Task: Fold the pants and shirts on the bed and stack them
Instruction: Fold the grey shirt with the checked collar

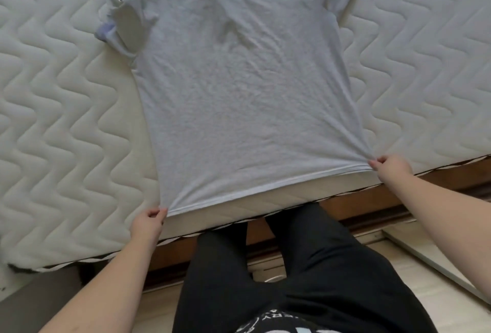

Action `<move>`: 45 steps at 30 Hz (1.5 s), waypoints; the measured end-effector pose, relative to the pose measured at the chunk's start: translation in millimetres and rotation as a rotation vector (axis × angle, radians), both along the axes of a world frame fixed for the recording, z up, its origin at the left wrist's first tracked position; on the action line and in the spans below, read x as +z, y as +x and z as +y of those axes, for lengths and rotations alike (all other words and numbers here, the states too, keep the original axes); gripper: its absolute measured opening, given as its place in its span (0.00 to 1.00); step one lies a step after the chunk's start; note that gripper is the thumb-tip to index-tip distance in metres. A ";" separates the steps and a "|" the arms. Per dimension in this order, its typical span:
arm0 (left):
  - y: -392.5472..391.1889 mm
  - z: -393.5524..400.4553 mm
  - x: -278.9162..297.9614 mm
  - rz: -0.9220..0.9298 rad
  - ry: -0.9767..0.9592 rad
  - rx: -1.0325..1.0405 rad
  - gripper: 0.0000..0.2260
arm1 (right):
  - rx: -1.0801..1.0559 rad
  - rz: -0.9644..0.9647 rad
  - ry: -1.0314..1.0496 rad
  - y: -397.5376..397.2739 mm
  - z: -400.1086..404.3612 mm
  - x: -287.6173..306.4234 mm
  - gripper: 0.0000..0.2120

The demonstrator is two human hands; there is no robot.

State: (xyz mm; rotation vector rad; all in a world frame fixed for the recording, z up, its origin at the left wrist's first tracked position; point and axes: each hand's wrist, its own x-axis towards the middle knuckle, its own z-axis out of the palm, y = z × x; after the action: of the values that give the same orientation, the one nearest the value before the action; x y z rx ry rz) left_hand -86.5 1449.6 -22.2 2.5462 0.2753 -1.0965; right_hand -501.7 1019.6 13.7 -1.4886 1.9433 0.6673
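A pale blue-grey T-shirt (244, 88) lies spread flat on the quilted white mattress (53, 125), collar at the far end, hem toward me at the bed's near edge. Its two short sleeves are crumpled at the upper left and upper right. My left hand (148, 222) pinches the hem's left corner. My right hand (390, 166) pinches the hem's right corner, and the cloth is drawn taut between them. No pants or other shirts are in view.
The mattress's near edge (212, 226) runs diagonally across the view, with a brown wooden bed frame (398, 189) under it. My legs in black trousers (305, 266) stand against the frame on a light floor (425, 292).
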 end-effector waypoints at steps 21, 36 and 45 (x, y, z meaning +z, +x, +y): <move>12.3 -125.5 33.2 -0.432 -0.081 -0.310 0.18 | 0.260 -0.150 -0.398 151.6 11.7 -9.5 0.26; 137.8 -290.6 -6.8 -0.601 -0.146 -0.977 0.25 | 0.888 -0.505 -0.339 397.4 13.2 -38.0 0.29; 194.5 -322.2 -58.9 -0.679 -0.089 -1.033 0.26 | 1.110 -0.552 -0.545 515.1 -26.5 -60.4 0.27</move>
State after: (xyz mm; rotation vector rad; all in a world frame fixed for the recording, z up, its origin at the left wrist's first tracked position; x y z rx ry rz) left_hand 108.0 1127.4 -81.1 2.7684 -1.3258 -0.3673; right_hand 13.4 993.1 -46.8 -2.7347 0.7754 0.0610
